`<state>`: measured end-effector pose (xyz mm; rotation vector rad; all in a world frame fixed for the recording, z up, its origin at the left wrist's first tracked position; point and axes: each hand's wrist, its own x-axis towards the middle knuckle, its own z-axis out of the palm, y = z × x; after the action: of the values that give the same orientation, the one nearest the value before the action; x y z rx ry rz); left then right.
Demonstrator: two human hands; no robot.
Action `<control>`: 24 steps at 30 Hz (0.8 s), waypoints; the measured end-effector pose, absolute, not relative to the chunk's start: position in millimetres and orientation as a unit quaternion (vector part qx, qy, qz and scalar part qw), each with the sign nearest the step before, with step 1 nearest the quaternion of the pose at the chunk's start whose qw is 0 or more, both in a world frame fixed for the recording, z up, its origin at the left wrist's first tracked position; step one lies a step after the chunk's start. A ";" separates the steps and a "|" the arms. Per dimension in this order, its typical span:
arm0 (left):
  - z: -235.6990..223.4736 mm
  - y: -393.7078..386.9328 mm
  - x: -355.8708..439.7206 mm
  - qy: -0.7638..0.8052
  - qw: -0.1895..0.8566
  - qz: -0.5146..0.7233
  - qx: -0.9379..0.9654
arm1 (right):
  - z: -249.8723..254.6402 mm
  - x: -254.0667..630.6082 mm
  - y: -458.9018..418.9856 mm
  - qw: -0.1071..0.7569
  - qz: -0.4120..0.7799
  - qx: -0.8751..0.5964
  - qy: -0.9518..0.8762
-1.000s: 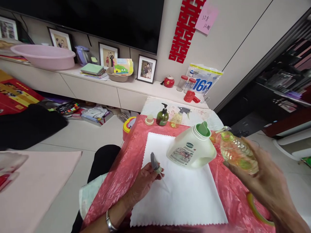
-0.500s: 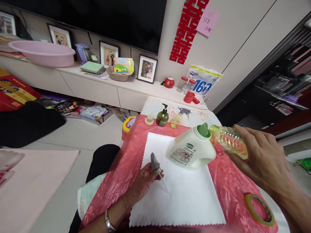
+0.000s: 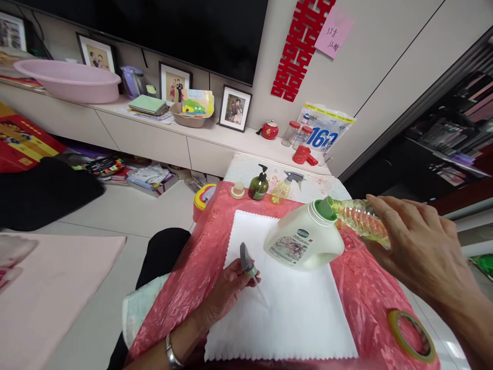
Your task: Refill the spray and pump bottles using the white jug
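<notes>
My left hand (image 3: 231,288) pinches a grey pump head (image 3: 247,263) with a thin dip tube hanging from it, above the white cloth. My right hand (image 3: 419,246) is wrapped round a clear ribbed bottle (image 3: 360,218) of yellow liquid, tipped nearly level. The bottle's mouth meets the green spout (image 3: 326,207) in the neck of a large white detergent jug (image 3: 304,236). The jug stands upright on the white cloth (image 3: 281,324). Whether liquid is flowing I cannot tell.
Behind the cloth stand a jug cap (image 3: 238,190), a green pump bottle (image 3: 258,185) and a spray bottle (image 3: 283,190). A tape roll (image 3: 412,335) lies on the red plastic cover (image 3: 185,293) at the right. Beyond is a low cabinet (image 3: 210,146).
The bottle in my right hand has tipped and shifted slightly left, bringing its mouth up against the green spout. My left hand has stayed in place with the pump head.
</notes>
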<state>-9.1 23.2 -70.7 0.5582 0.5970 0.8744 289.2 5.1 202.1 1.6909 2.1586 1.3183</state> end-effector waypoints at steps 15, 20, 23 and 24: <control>-71.2 22.7 -8.1 0.281 0.826 0.411 0.264 | 208.2 288.8 7.7 0.075 0.446 0.544 0.707; -69.9 22.7 -8.1 0.283 0.827 0.409 0.263 | 209.6 288.2 7.5 0.074 0.448 0.546 0.704; -69.7 23.1 -8.3 0.284 0.827 0.407 0.263 | 209.7 288.2 7.9 0.073 0.447 0.545 0.706; -69.8 23.3 -8.3 0.285 0.827 0.408 0.263 | 209.7 288.5 8.1 0.073 0.445 0.544 0.707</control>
<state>-8.3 23.3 -69.8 0.5585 0.6048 0.8663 288.5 8.1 209.7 1.6349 2.1227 1.3376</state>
